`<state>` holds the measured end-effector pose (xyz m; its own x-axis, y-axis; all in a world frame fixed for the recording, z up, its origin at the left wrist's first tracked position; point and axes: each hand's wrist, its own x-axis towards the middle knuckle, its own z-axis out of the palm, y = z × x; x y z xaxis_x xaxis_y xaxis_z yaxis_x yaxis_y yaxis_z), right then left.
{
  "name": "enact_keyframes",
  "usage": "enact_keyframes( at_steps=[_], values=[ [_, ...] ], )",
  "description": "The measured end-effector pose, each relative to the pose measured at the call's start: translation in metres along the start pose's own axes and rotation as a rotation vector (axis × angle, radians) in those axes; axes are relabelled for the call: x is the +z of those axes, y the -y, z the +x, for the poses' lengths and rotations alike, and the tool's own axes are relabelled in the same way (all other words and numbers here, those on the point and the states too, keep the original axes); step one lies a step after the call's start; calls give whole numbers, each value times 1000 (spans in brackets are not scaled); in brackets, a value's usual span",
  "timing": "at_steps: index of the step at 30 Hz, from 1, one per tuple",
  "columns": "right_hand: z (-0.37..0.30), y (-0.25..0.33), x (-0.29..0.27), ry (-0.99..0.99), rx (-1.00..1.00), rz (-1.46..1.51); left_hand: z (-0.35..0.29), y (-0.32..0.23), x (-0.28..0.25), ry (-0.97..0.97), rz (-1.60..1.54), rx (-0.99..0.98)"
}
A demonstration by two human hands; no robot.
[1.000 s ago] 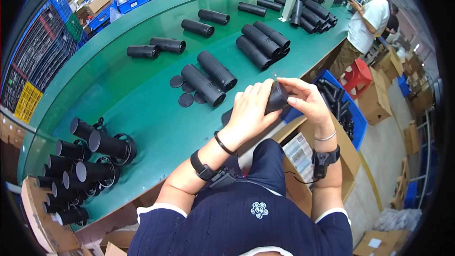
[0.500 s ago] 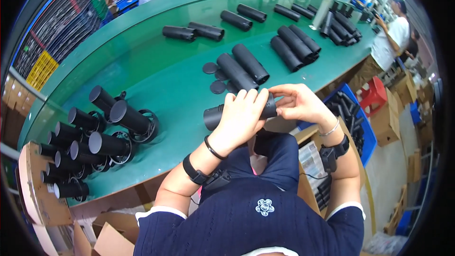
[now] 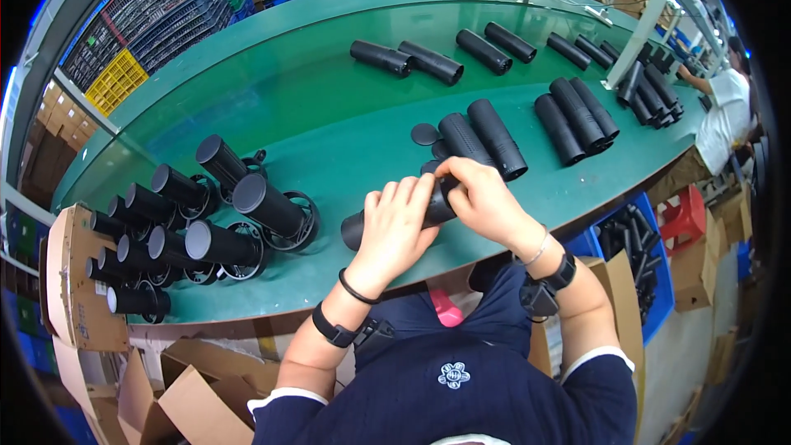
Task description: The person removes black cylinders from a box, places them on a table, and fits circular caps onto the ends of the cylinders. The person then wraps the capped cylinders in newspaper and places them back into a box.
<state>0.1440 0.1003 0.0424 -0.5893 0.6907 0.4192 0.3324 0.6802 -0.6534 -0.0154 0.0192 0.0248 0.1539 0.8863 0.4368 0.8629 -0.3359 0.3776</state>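
Note:
A black cylindrical tube lies sideways across both my hands at the front of the green bench. My left hand is wrapped over its middle, and the tube's left end pokes out past the wrist side. At the other end, my right hand is closed over the tube with bent fingers; its fingertips are partly hidden. Just beyond my hands, two more black tubes lie side by side. Beside them are several flat black discs, some partly covered by the tubes and my hand.
Left on the bench stand several capped black cylinders with ring-shaped bases, by a cardboard box. More tubes lie right and far. A blue crate of black parts sits lower right, near a red stool. Another person works far right.
The bench and its tubes have shifted rightward in view. My right hand has gone from spread fingers beside the tube's right end to bent fingers closed over it. My left hand keeps its hold.

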Motion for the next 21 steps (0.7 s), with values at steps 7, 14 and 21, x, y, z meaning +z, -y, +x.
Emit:
enact_keyframes(
  at_steps=[7, 14, 21],
  values=[
    [68, -53, 81, 36, 427, 319, -15, 45, -5, -367, -552, -296],
    [49, -52, 81, 74, 49, -244, -28, 67, -3, -452, -822, -363],
    [15, -78, 7, -49, 239, -603, -22, 70, -4, -464, -1064, -386]
  ],
)
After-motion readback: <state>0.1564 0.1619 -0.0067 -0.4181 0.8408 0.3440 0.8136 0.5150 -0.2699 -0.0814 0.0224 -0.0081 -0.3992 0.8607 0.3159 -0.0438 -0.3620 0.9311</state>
